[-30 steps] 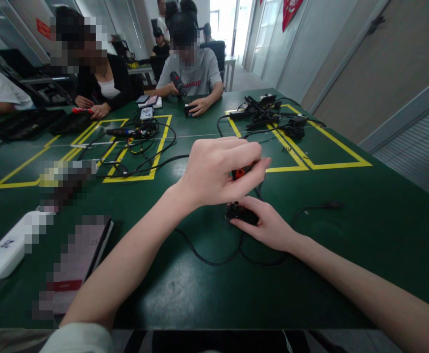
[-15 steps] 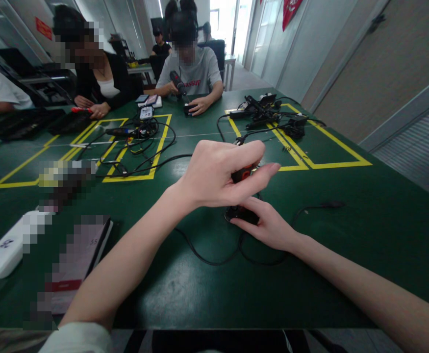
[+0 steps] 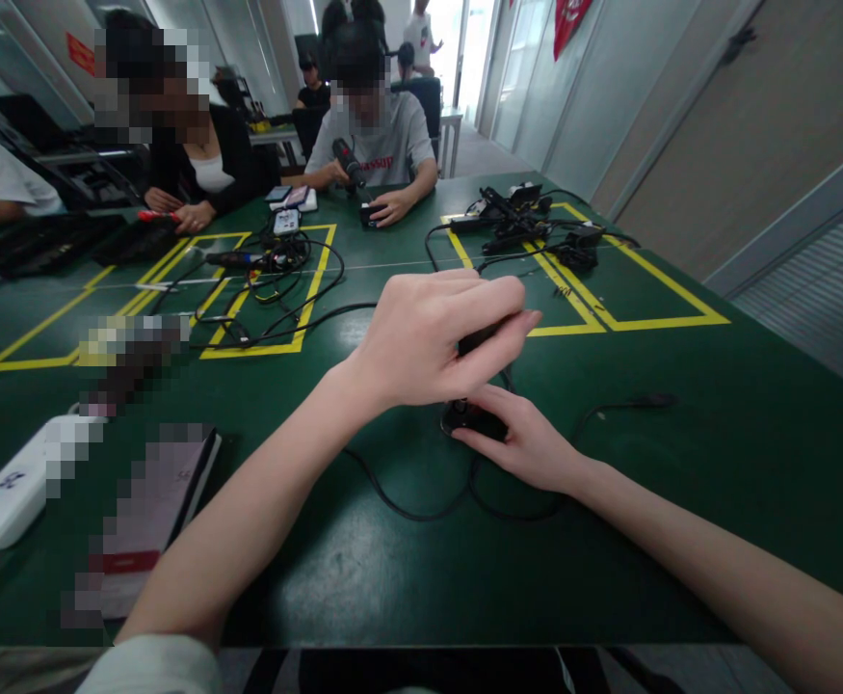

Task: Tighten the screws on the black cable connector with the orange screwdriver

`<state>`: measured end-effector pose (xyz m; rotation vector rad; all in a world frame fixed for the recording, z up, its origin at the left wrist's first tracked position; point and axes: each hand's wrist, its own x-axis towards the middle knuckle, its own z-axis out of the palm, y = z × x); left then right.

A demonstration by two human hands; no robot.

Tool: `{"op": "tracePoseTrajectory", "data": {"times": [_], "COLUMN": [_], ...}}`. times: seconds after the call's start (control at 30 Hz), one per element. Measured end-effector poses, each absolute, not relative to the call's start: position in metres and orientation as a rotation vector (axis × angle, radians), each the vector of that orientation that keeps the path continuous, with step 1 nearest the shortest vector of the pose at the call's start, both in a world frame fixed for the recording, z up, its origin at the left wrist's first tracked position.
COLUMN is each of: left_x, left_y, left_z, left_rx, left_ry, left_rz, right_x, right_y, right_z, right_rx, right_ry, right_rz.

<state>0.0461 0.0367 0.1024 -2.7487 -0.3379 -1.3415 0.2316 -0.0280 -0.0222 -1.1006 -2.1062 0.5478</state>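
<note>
Near the middle of the view, my left hand (image 3: 428, 337) is closed around the dark handle of a tool, which looks like a screwdriver (image 3: 477, 340). Most of this tool is hidden behind my fingers. Its lower end comes down on a small black device (image 3: 479, 422) lying on the green table (image 3: 363, 578). From the right, my right hand (image 3: 529, 439) grips the device between thumb and fingers and keeps it against the tabletop. A thin black cable (image 3: 421, 520) loops on the table just in front of the device.
Left of my forearm lie a notebook (image 3: 157, 501) and a white power strip (image 3: 16, 492). Tangled black cables (image 3: 276, 258) and a pile of black adapters (image 3: 514, 217) lie farther back, by yellow tape. Across the table, a person's hand (image 3: 390, 207) holds another black piece under a power screwdriver (image 3: 349, 162).
My left fingers have shifted slightly around the handle, and the orange part seen between them before is now out of sight. My right hand and the device stay in place.
</note>
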Motion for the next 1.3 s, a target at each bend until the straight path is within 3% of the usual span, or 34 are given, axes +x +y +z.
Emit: {"op": "tracePoseTrajectory", "data": {"times": [1.3], "left_x": [0.047], "left_y": [0.0347], "left_z": [0.102], "left_rx": [-2.869], "left_ry": [-0.496], "left_rz": [-1.319], "right_x": [0.231], "right_y": [-0.0289], "right_z": [-0.0193], "right_rx": [-1.174], "right_ry": [-2.058], "right_rz": [0.625]}}
